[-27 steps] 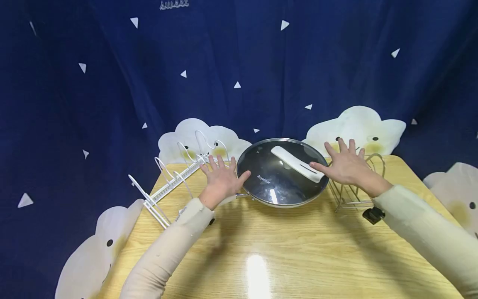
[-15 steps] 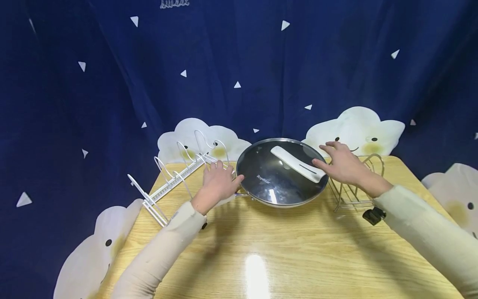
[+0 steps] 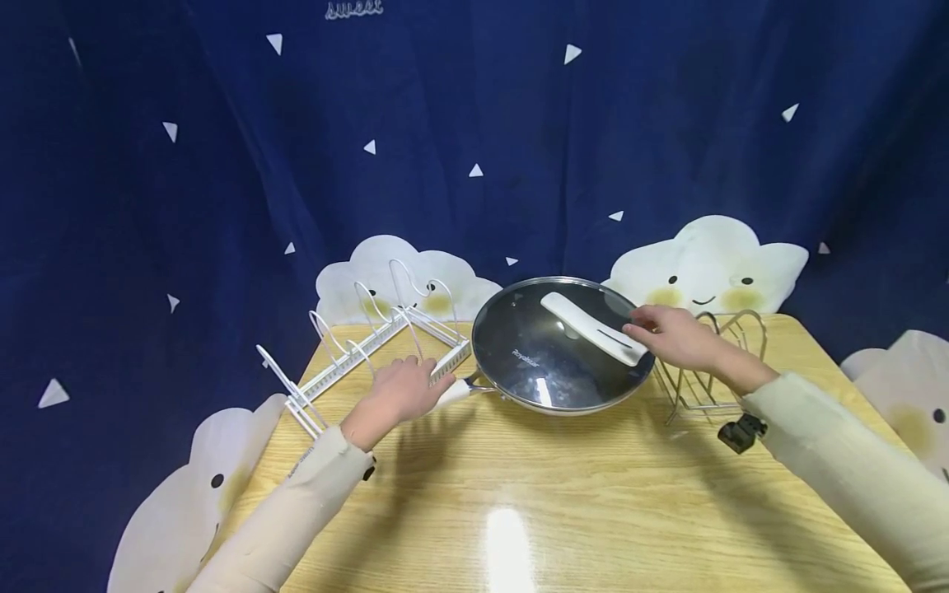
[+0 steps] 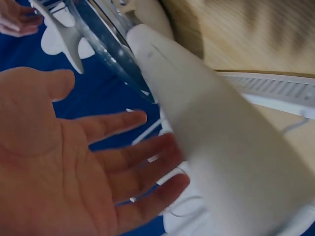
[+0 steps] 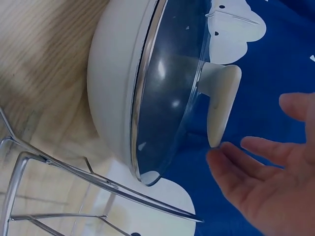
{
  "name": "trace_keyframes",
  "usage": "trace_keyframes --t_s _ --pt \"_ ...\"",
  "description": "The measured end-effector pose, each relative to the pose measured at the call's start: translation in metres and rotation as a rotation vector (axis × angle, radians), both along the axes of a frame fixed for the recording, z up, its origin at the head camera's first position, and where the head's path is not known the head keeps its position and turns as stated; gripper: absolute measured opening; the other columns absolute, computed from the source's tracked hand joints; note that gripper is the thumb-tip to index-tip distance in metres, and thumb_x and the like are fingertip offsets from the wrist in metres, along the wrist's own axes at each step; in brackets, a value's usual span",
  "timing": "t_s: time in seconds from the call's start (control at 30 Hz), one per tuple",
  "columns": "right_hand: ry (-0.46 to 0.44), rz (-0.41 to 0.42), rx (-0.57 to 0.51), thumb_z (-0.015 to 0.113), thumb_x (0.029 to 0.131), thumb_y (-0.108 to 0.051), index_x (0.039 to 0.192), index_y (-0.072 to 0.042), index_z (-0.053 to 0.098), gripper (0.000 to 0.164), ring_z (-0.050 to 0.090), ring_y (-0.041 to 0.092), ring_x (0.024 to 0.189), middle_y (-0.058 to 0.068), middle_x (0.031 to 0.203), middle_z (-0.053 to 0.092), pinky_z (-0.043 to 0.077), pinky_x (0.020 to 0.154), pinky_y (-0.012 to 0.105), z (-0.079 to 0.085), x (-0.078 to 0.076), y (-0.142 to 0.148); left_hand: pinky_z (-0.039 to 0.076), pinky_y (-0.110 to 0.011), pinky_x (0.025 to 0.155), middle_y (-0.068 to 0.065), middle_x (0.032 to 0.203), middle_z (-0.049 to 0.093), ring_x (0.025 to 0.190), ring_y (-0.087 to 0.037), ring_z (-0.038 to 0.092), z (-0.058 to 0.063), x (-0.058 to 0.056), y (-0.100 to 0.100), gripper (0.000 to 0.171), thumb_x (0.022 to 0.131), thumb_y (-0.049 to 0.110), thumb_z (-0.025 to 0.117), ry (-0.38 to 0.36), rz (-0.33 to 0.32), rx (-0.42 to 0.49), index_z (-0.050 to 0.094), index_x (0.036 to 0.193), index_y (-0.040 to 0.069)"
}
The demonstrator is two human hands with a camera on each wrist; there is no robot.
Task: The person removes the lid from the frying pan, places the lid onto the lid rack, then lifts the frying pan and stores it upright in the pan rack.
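Note:
A white wok [image 5: 110,83] stands on the table under a dark glass lid [image 3: 534,362]. The lid's white handle [image 3: 589,325] runs diagonally across its top. My left hand [image 3: 400,389] is above the wok's long white handle [image 4: 211,118]. In the left wrist view its fingers are loosely bent beside that handle, not wrapped round it; whether the fingertips touch it I cannot tell. My right hand [image 3: 678,338] is at the near right end of the lid handle, fingers slightly bent. In the right wrist view its fingertips lie close to the handle's tip.
A white wire rack [image 3: 348,358] with upright loops stands on the left of the table, near the wok handle. A metal wire rack [image 5: 59,164] is right of the wok, beneath my right hand. Behind the wooden table [image 3: 578,502] hangs a blue curtain [image 3: 415,99].
My left hand has come down and back to the left, toward the wok handle, from a spread pose. The right hand's spread fingers have drawn together, close to the lid handle.

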State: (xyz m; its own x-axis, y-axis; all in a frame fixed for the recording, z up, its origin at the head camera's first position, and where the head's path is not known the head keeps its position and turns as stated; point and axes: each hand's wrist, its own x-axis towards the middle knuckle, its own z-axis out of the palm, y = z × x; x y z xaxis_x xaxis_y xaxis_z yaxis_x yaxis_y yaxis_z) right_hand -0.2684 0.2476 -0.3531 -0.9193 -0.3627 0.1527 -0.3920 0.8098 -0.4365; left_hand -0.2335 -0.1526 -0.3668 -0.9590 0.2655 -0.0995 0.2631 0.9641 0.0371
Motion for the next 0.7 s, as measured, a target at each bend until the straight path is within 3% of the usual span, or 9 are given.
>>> trace_keyframes --t_s 0.2,0.33,0.43,0.53,0.7 --pt "-0.117 0.002 -0.016 0.046 0.100 -0.029 0.125 0.007 0.052 0.045 0.056 0.041 0.106 0.025 0.116 0.060 0.045 0.088 0.052 -0.004 -0.001 0.001 0.044 -0.053 0.087 -0.014 0.120 0.061 0.110 -0.036 0.056 -0.007 -0.002 -0.019 0.058 0.099 0.051 0.033 -0.147 -0.030 0.092 0.055 0.129 0.007" --pt "-0.205 0.024 -0.105 0.044 0.101 -0.029 0.123 0.007 0.053 0.043 0.062 0.033 0.095 0.026 0.119 0.057 0.049 0.083 0.046 -0.008 -0.003 0.002 0.045 -0.050 0.084 -0.009 0.111 0.064 0.103 -0.032 0.059 -0.009 -0.001 -0.027 0.049 0.100 0.048 0.034 -0.219 -0.037 0.159 0.063 0.113 0.011" --pt "-0.289 0.038 -0.192 0.042 0.102 -0.028 0.122 0.009 0.052 0.043 0.064 0.026 0.087 0.028 0.121 0.053 0.052 0.079 0.041 -0.011 -0.005 0.003 0.046 -0.047 0.081 -0.008 0.105 0.065 0.097 -0.029 0.061 -0.011 0.001 -0.031 0.046 0.100 0.045 0.035 -0.233 -0.046 0.180 0.065 0.105 0.011" --pt "-0.344 0.033 -0.256 0.041 0.102 -0.027 0.121 0.011 0.051 0.043 0.064 0.024 0.085 0.027 0.117 0.054 0.054 0.077 0.038 -0.016 -0.008 0.003 0.046 -0.047 0.084 -0.009 0.105 0.065 0.098 -0.029 0.060 -0.014 0.001 -0.034 0.048 0.101 0.045 0.034 -0.256 -0.044 0.193 0.064 0.111 0.009" --pt "-0.428 0.005 -0.352 0.041 0.102 -0.027 0.119 0.014 0.049 0.045 0.061 0.020 0.081 0.022 0.105 0.056 0.055 0.072 0.034 -0.023 -0.014 0.001 0.047 -0.042 0.079 -0.011 0.084 0.064 0.080 -0.025 0.064 -0.023 -0.001 -0.040 0.053 0.101 0.045 0.032 -0.331 -0.025 0.253 0.059 0.119 0.003"
